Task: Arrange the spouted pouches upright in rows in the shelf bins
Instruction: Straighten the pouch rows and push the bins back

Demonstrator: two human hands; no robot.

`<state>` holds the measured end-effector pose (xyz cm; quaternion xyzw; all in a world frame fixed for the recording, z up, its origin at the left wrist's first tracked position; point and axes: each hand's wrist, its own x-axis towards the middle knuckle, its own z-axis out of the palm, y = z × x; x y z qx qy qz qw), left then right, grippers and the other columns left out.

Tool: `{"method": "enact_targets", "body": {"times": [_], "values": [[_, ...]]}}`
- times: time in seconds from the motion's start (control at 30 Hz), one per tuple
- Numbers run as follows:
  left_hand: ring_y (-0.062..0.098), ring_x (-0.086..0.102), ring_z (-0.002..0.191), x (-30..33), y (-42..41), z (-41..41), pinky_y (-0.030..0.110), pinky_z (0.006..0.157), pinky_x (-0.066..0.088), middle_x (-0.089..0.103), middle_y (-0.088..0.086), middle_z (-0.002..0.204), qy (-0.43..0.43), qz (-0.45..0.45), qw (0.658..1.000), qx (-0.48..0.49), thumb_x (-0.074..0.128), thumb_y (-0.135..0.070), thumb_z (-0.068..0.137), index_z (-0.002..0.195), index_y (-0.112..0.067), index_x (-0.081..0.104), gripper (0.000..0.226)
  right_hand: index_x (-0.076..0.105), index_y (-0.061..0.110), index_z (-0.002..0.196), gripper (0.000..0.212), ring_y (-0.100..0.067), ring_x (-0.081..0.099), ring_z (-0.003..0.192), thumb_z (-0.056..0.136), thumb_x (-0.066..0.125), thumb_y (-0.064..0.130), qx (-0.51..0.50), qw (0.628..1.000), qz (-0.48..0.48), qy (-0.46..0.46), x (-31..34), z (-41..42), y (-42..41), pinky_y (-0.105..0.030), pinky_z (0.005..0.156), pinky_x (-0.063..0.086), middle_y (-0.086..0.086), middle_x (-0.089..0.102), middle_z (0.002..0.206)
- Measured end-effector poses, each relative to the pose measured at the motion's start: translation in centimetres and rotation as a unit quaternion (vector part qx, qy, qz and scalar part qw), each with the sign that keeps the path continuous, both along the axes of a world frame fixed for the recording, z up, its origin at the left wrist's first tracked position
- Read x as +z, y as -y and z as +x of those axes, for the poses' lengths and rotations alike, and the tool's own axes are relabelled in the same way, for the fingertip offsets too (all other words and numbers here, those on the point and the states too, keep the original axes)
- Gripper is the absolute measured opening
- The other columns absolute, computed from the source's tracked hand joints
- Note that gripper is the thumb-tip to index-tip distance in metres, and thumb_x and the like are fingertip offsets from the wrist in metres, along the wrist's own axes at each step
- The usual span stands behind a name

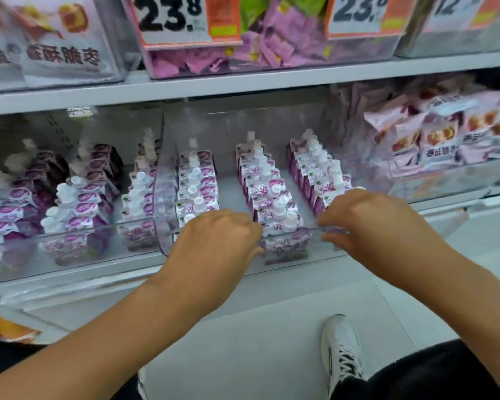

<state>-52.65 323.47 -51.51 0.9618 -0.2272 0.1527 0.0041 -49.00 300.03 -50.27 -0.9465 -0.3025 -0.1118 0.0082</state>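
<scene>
Purple-and-white spouted pouches with white caps stand upright in three rows inside a clear plastic bin [168,180] on the lower shelf: a left row [197,183], a middle row [267,194] and a right row [318,174]. My left hand [214,243] grips the bin's front wall [286,246] below the left row, fingers curled over the edge. On the same front edge, below the right row, my right hand [370,223] holds the rim with curled fingers. A second clear bin [55,249] to the left holds more rows of the same pouches [78,197].
Snack packets [433,134] fill the bin to the right. The upper shelf [243,79] carries bins with price cards [173,18] and pink packets. My white shoe [341,347] stands on the pale floor below the shelf.
</scene>
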Motion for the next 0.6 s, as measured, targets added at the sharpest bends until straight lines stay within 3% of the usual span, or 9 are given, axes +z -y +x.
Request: {"method": "enact_targets", "body": {"times": [0.07, 0.23, 0.37, 0.6], "values": [[0.020, 0.060, 0.058, -0.2, 0.0, 0.4, 0.025, 0.048, 0.039, 0.059, -0.007, 0.061, -0.005, -0.022, 1.000, -0.001, 0.085, -0.036, 0.069, 0.064, -0.022, 0.063, 0.026, 0.066, 0.023, 0.079, 0.014, -0.024, 0.061, 0.086, 0.086, 0.069, 0.035, -0.007, 1.000, -0.008, -0.001, -0.3, 0.6, 0.2, -0.033, 0.063, 0.048, 0.003, 0.065, 0.081], [0.021, 0.061, 0.066, -0.1, -0.4, 1.4, 0.031, 0.051, 0.049, 0.060, -0.005, 0.067, -0.002, -0.063, 0.998, -0.017, 0.077, -0.034, 0.080, 0.070, -0.020, 0.063, 0.022, 0.069, 0.024, 0.065, 0.016, -0.026, 0.061, 0.066, 0.073, 0.083, 0.023, -0.013, 0.998, 0.062, 0.005, -0.3, 1.5, 0.3, -0.036, 0.053, 0.051, 0.003, 0.065, 0.066], [0.022, 0.060, 0.084, 1.1, -0.9, 3.3, 0.035, 0.069, 0.048, 0.062, -0.004, 0.083, -0.016, -0.083, 0.996, 0.019, 0.063, -0.039, 0.092, 0.085, -0.018, 0.064, 0.022, 0.072, 0.021, 0.068, 0.012, -0.029, 0.061, 0.068, 0.076, 0.082, 0.020, -0.016, 0.996, 0.091, 0.017, 0.1, 3.7, -0.7, -0.039, 0.058, 0.053, -0.001, 0.067, 0.070], [0.022, 0.061, 0.086, 1.1, -1.3, 6.1, 0.035, 0.075, 0.049, 0.064, -0.003, 0.088, -0.037, -0.080, 0.995, 0.050, 0.066, -0.038, 0.090, 0.088, -0.020, 0.067, 0.018, 0.068, 0.016, 0.069, 0.017, -0.028, 0.057, 0.074, 0.082, 0.075, 0.023, -0.027, 0.996, 0.081, 0.016, -0.3, 6.4, -2.0, -0.037, 0.061, 0.049, -0.003, 0.064, 0.073]]}}
